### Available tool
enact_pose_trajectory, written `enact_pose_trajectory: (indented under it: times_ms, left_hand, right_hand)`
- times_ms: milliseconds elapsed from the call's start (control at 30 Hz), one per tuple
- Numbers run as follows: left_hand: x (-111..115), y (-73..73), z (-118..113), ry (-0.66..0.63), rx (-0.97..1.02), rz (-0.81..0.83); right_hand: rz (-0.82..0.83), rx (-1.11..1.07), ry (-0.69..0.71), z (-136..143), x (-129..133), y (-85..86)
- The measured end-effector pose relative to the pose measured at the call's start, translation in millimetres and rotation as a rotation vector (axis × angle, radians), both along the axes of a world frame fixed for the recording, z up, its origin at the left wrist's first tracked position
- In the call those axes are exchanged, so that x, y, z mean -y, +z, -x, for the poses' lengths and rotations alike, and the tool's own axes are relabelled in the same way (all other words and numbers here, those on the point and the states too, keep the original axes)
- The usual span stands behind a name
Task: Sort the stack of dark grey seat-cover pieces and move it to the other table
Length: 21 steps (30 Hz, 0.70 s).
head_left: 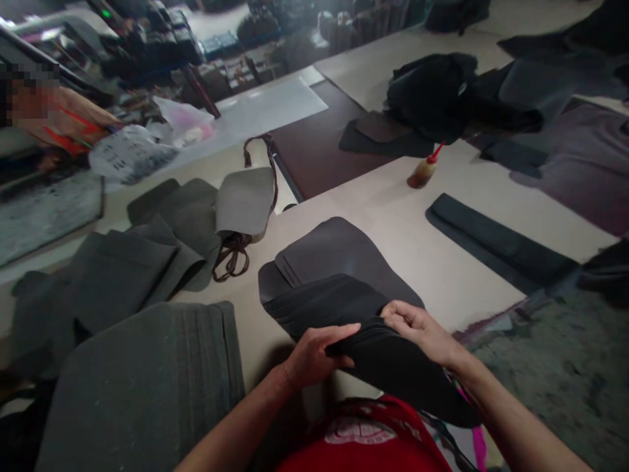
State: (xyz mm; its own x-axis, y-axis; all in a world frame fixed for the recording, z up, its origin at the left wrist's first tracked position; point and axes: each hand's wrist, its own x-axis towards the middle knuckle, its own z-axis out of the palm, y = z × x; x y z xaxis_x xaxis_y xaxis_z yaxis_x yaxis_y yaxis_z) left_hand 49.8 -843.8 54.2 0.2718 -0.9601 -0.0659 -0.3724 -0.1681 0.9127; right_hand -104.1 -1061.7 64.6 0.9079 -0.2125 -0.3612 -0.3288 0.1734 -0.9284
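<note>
A thick stack of dark, thin sheet pieces with rounded ends (407, 367) lies in front of my body, its near end tilted toward my red shirt. My left hand (319, 351) grips the stack's left edge, thumb on top and fingers underneath. On the other side, my right hand (415, 326) pinches the edges of the sheets between thumb and fingers. More dark sheets of the same shape (339, 246) fan out flat on the table beyond my hands.
Large grey sheet stacks (132, 387) and loose grey pieces (128, 262) cover the left. A brown cord (233, 259) lies beside them. Right of centre stand a bottle with a red nozzle (422, 172) and a long dark folded piece (496, 239). A person (63, 118) is at far left.
</note>
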Motion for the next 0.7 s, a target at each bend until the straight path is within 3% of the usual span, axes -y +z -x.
enact_pose_trajectory:
  times_ms: [167, 300, 467, 700]
  left_hand:
    - [1, 0.1, -1, -0.002, 0.011, -0.007]
    - [0, -2.3, -2, 0.000, 0.003, -0.020]
    - [-1, -5.4, -1, -0.012, 0.015, 0.017]
    - [0, 0.6, -1, -0.023, 0.037, 0.016]
  right_hand:
    - [-0.002, -0.008, 0.001, 1, 3, 11.4]
    - [-0.134, -0.041, 0.056, 5, 7, 16.2]
    - [-0.193, -0.063, 0.056, 6, 7, 10.2]
    - [-0.129, -0.115, 0.049, 4, 8, 3.5]
